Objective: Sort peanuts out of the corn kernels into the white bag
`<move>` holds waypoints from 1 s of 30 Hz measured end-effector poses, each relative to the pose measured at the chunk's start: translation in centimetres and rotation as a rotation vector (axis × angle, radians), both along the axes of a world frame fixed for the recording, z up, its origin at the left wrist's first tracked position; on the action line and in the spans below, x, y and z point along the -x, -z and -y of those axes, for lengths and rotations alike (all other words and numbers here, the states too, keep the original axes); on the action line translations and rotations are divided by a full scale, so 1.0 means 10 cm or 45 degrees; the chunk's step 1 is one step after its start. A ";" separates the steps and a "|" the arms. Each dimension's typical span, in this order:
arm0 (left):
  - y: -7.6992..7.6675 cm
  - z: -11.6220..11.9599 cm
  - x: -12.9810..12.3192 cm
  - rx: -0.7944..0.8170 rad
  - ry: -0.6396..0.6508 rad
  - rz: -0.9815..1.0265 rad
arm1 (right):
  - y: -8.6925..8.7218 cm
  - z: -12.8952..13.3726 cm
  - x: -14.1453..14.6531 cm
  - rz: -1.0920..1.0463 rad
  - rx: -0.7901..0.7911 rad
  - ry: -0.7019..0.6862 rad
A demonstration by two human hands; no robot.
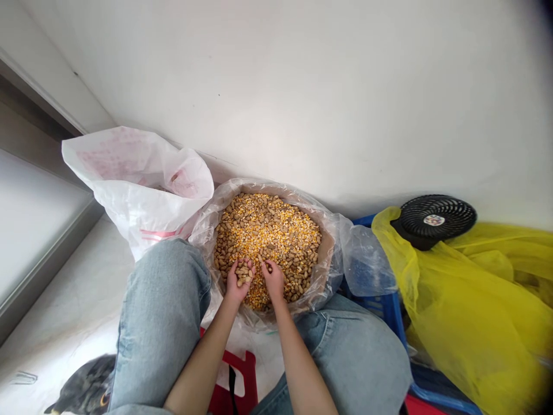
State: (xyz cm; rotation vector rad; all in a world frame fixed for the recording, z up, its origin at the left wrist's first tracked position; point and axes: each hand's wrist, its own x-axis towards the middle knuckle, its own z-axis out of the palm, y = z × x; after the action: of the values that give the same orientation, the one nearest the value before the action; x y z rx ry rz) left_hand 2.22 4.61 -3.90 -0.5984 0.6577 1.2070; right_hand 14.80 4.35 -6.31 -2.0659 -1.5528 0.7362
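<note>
white wall filled the top of the view, folks, with a big yellow plastic bag slumped down the right side and a white plastic sack with pink print sagging open on the left. and there in the middle, just past the person's denim-clad knees, sat the main container: a sack lined with clear plastic film, its rim rolled back, packed to the top. inside, dried yellow corn kernels and brown unshelled peanuts lay all mixed together, the kernels small and flat, the shells knobbly and oblong. over on the right, a blue plastic crate showed under the edge of the yellow bag, and a small black fan with a round grille sat up on that bag. now to the hands! the left hand was cupped, fingers curled up around a little heap of peanuts, right over the mix. the right hand was just beside it, fingers bent down toward the pile, a single peanut at the fingertips, and from up here you couldn't tell whether it was actually pinched.
</note>
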 end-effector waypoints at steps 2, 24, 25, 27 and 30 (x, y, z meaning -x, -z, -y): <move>0.00 0.00 0.00 -0.005 0.002 0.002 | 0.01 0.00 -0.01 -0.028 -0.003 0.053; -0.01 0.00 0.00 -0.006 0.007 -0.012 | -0.62 -0.03 -0.06 -2.316 -0.112 0.575; -0.01 0.00 0.00 -0.009 0.007 -0.014 | -0.66 -0.02 -0.06 -2.404 -0.107 0.541; -0.01 0.00 0.00 -0.016 0.004 -0.016 | -0.69 -0.02 -0.06 -2.545 -0.100 0.481; -0.01 0.00 0.00 -0.015 0.009 -0.011 | -0.68 -0.01 -0.07 -2.700 -0.086 0.438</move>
State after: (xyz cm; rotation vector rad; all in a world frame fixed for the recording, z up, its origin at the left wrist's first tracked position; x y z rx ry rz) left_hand 2.25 4.62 -3.77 -0.5812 0.6593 1.2068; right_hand 15.49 4.47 0.48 -0.4487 0.0580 1.6553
